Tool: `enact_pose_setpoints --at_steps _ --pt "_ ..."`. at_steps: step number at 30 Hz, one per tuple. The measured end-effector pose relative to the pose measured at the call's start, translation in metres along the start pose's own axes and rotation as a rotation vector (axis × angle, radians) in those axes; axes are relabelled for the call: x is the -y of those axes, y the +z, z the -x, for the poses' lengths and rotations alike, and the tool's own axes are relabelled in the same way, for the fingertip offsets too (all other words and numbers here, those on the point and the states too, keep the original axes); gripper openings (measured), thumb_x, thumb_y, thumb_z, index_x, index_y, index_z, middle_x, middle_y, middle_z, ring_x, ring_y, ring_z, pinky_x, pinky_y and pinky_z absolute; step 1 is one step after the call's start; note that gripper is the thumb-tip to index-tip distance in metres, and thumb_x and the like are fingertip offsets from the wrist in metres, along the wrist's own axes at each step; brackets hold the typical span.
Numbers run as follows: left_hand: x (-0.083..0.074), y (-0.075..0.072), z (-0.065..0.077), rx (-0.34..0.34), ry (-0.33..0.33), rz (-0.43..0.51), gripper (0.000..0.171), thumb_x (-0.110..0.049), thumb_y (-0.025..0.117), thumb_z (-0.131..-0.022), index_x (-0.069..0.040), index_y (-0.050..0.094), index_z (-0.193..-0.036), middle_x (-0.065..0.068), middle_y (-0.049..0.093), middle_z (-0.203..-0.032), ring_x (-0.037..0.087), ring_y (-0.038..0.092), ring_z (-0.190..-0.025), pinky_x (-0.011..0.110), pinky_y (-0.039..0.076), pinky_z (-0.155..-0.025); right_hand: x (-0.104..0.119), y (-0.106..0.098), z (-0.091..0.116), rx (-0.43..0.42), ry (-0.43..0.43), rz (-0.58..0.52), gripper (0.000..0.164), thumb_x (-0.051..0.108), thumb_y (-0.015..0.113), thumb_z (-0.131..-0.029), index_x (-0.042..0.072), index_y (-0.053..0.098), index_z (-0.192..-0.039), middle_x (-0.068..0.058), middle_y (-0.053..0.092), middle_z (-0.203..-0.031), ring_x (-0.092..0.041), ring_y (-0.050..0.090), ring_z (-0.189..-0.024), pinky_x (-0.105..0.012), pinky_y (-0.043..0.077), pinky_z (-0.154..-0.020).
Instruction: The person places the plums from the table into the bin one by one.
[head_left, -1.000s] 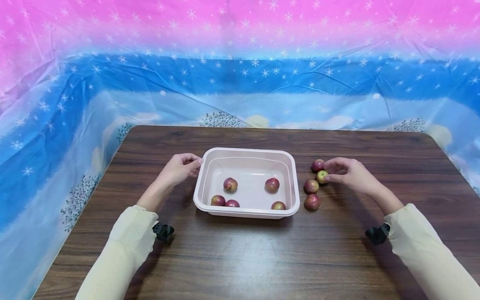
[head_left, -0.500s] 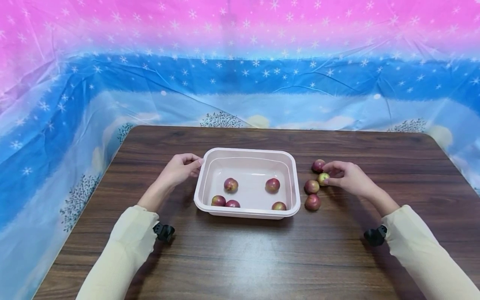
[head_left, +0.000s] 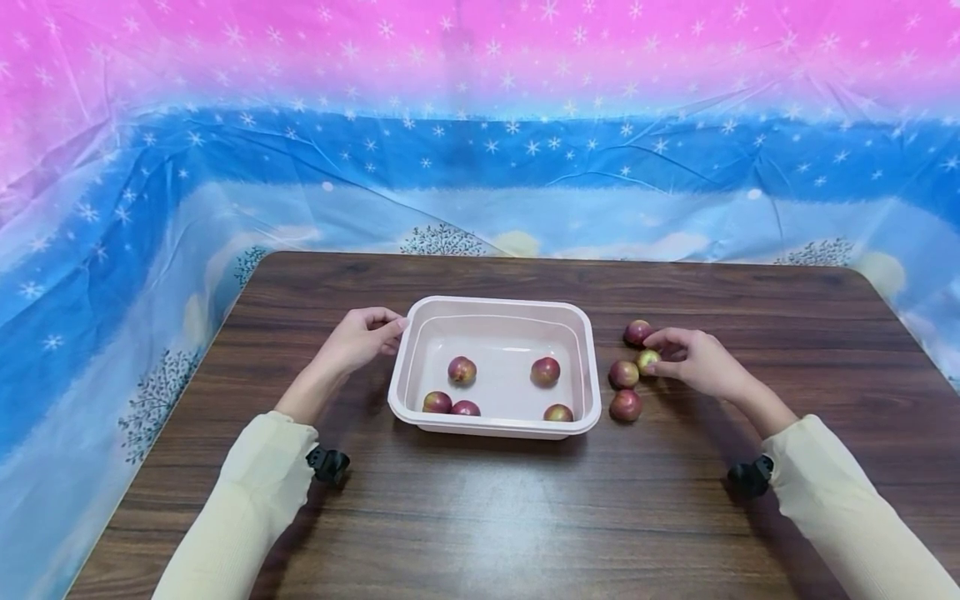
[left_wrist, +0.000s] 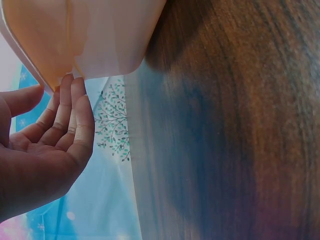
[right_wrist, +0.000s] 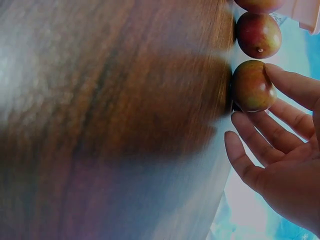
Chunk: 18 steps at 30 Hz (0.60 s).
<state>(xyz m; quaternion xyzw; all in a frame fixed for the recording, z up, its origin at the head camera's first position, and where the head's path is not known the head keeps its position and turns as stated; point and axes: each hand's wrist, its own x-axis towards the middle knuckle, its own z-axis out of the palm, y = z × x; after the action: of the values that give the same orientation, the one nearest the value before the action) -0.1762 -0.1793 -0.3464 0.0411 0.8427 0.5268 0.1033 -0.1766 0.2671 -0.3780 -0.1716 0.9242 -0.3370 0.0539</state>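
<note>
The left sleeve (head_left: 240, 500) and right sleeve (head_left: 847, 500) are pale cream, long, faintly ribbed, and gathered into loose folds near the cuffs. A small black left wrist camera (head_left: 327, 464) matches the black right wrist camera (head_left: 750, 477).

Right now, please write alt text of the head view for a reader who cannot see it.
A person's right hand pinches a yellow-green plum-like fruit beside three redder ones on a wood-grain table, while the left hand pinches the rim of a pale pink plastic tub with five more fruits inside. A snowflake-patterned pink-and-blue cloth hangs behind.
</note>
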Motion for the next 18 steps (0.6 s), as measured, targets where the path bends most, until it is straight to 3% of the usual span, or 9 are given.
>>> enact_pose_setpoints --at_steps 18 --pt "0.003 0.000 -0.003 0.000 -0.009 0.003 0.029 -0.014 0.048 -0.096 0.011 0.056 -0.108 0.015 0.062 -0.088 0.010 0.059 -0.069 0.043 0.052 -0.079 0.009 -0.014 0.003 0.039 0.025 0.001 0.033 0.020 0.071 -0.081 0.000 0.063 -0.106 -0.011 0.063 -0.097 -0.020 0.061 -0.083 -0.027 0.050 -0.069"
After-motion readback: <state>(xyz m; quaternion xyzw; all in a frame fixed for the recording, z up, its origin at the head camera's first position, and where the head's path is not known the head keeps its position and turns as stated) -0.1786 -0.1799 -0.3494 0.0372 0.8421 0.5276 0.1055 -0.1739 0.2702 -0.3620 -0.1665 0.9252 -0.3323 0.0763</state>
